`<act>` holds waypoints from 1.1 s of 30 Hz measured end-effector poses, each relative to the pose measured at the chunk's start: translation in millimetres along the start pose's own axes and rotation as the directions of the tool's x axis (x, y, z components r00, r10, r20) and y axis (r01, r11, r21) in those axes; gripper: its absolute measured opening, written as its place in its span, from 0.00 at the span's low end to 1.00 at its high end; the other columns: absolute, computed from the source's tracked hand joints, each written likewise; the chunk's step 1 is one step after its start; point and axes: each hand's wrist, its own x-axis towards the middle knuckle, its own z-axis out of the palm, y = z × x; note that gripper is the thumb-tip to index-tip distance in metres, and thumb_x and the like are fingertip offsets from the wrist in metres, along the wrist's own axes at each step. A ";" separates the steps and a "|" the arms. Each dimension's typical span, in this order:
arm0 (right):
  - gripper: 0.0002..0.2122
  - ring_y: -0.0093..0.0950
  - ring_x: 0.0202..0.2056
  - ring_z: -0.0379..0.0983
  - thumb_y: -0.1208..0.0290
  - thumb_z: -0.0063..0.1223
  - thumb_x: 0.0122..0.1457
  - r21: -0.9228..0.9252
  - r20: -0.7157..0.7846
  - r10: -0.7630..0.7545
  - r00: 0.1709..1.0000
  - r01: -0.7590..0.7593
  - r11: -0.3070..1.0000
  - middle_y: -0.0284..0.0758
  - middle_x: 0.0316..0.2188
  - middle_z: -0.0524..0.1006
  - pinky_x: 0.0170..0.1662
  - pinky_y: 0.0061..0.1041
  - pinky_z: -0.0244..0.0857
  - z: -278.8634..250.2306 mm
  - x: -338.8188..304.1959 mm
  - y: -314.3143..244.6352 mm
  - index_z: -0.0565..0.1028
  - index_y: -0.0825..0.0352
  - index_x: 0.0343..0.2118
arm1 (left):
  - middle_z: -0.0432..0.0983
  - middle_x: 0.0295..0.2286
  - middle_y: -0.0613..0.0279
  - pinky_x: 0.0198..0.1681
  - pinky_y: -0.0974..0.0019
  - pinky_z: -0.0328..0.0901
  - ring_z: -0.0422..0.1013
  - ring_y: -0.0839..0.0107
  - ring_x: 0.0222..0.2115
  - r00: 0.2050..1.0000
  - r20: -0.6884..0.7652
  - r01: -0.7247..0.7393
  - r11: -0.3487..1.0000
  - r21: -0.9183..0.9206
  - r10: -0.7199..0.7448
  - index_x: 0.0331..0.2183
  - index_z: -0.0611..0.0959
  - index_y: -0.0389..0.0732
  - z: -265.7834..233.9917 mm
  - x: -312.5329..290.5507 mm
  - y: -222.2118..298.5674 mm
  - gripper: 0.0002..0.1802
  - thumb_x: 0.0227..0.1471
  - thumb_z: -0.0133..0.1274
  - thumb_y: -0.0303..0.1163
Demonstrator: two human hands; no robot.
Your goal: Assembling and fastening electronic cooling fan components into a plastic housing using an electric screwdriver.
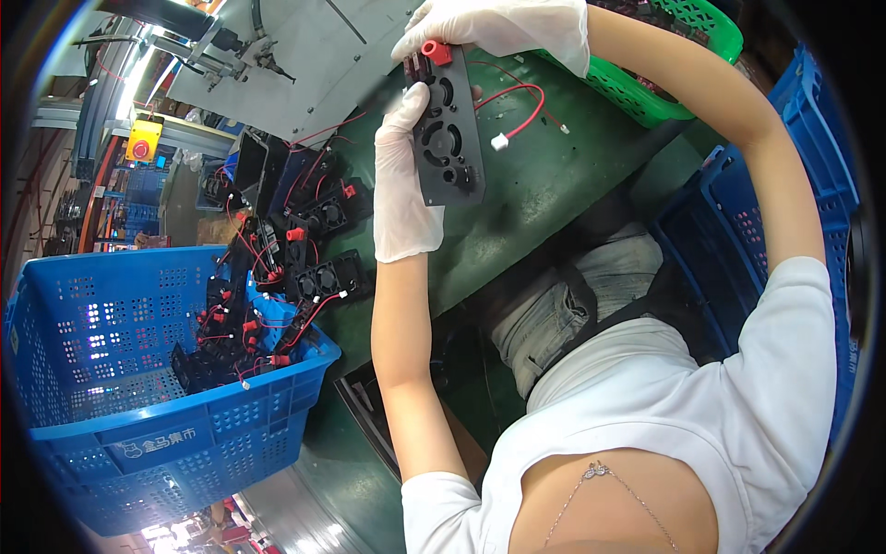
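Above the green table, my gloved left hand (406,138) is closed on the edge of a black plastic fan housing (444,152), thumb on its face. The housing is long and flat, with round slotted openings. At its far end sits a red cap (436,53). My gloved right hand (498,26) is bent round that far end, fingers closed beside the cap; its fingertips are partly hidden. A red wire (535,115) loops out from the housing's right side and ends in a small white connector (499,141).
Several similar fan units (323,277) with red caps and wires are heaped left, spilling into a blue crate (175,420). A green basket (637,92) of dark parts stands far right. A metal fixture (245,46) and yellow-red emergency stop (141,148) are far left. Blue crates (729,203) stand right.
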 end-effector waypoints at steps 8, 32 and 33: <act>0.17 0.37 0.43 0.72 0.73 0.55 0.53 0.268 -0.109 0.414 0.904 -0.374 0.888 0.46 0.41 0.75 0.48 0.29 0.64 0.2 17.2 -28.9 0.75 0.70 0.47 | 0.80 0.36 0.58 0.36 0.72 0.71 0.76 0.73 0.35 0.998 -0.003 -0.055 0.998 0.022 0.055 0.46 0.77 0.40 -1.3 0.8 -4.1 0.20 0.51 0.57 0.37; 0.18 0.26 0.25 0.73 0.58 0.65 0.46 0.331 -0.875 0.399 0.273 -0.263 0.906 0.34 0.22 0.75 0.28 0.24 0.67 -43.1 307.7 64.7 0.76 0.70 0.31 | 0.77 0.27 0.58 0.26 0.57 0.72 0.74 0.64 0.24 0.904 -0.411 0.050 0.983 -0.175 -0.119 0.34 0.78 0.39 -65.6 53.8 -25.8 0.09 0.54 0.49 0.33; 0.18 0.26 0.24 0.73 0.58 0.64 0.47 0.343 -0.867 0.412 0.280 -0.263 0.902 0.34 0.21 0.75 0.27 0.24 0.67 -46.4 304.4 65.7 0.76 0.70 0.31 | 0.77 0.26 0.58 0.25 0.57 0.72 0.74 0.64 0.24 0.902 -0.423 0.029 0.989 -0.146 -0.089 0.34 0.78 0.39 -68.1 56.9 -29.6 0.08 0.54 0.48 0.32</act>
